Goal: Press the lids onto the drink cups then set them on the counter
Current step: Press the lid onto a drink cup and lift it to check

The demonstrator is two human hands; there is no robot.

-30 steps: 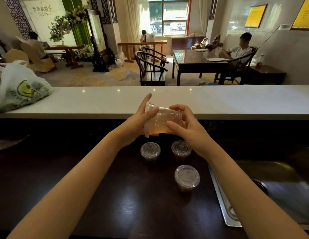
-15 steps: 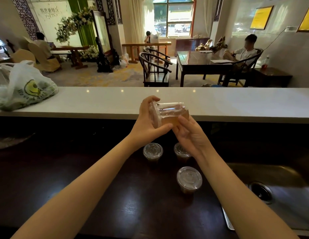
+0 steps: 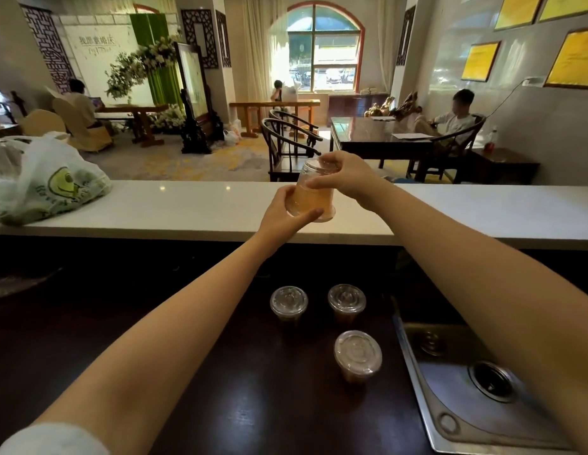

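Four cups show, and one is in both hands over the white counter (image 3: 174,208). Far left on that counter lies a plastic bag (image 3: 46,182), well clear of the work. The left hand (image 3: 287,213) cups the wide end of the held cup (image 3: 314,195), fingers curled narrow around it with the thumb across the front. This cup appears upside down, lid end low, amber drink pooled against it; whether the lid is fully seated cannot be told. The right hand (image 3: 343,177) pinches the upper end with fingers closed on it. To do this step well, I would keep steady pressure round the whole rim, listen for a snap, turn it upright slowly, and set it flat on the counter. Below, three lidded cups (image 3: 289,303) wait on the dark worktop beside the sink (image 3: 466,389).
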